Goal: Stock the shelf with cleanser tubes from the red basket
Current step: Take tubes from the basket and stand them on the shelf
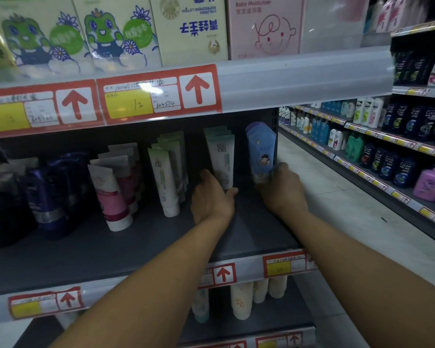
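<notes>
Here, both arms reach into the dark shelf point(136, 249). The left hand point(212, 197) curls its thumb and fingers round the bottom of a white and green tube point(222, 162), which stands upright at the front of its row. The right hand point(281, 189) holds the bottom of a blue tube point(260, 151) at the shelf's right end, also standing up. More tubes stand in rows to the left. The red basket is not in view.
</notes>
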The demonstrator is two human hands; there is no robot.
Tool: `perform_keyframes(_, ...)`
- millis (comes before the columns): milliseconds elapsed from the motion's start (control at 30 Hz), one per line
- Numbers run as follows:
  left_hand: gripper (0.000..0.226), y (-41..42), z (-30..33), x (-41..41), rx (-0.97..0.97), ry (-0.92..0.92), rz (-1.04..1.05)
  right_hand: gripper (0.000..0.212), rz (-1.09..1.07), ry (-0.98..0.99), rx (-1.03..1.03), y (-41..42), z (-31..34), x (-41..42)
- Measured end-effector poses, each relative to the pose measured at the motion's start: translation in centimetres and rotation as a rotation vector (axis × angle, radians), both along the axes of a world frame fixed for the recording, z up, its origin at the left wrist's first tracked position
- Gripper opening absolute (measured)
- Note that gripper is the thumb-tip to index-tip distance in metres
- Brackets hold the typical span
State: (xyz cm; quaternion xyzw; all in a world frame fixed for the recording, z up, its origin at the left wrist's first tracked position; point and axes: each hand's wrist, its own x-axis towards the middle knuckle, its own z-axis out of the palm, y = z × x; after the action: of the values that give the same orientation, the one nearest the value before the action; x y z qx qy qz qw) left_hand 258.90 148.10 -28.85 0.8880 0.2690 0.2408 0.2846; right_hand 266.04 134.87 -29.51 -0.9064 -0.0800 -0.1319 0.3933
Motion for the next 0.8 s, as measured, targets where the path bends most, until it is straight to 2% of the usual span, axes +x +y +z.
perform_keyframes(300,0.076,0.4,-0.4,0.5,-0.003,-0.002,0.003,0.055,0.001,0.012,0.008,0.0,-0.3,0.7)
perform_keyframes(400,0.075,0.5,-0.5,0.5,-0.026,-0.004,0.002,0.062,0.007,0.047,0.008,-0.1,-0.3,0.7)
perform_keyframes(700,0.096,0.5,0.4,-1.5,-0.031,0.113,-0.060,0.080,0.034,0.107,-0.041,-1.1,1.0,-0.9)
perform_keyframes(800,0.089,0.3,1.1,-3.2,-0.004,0.125,-0.128,0.068,0.061,0.077,-0.069,-1.7,1.3,-2.6)
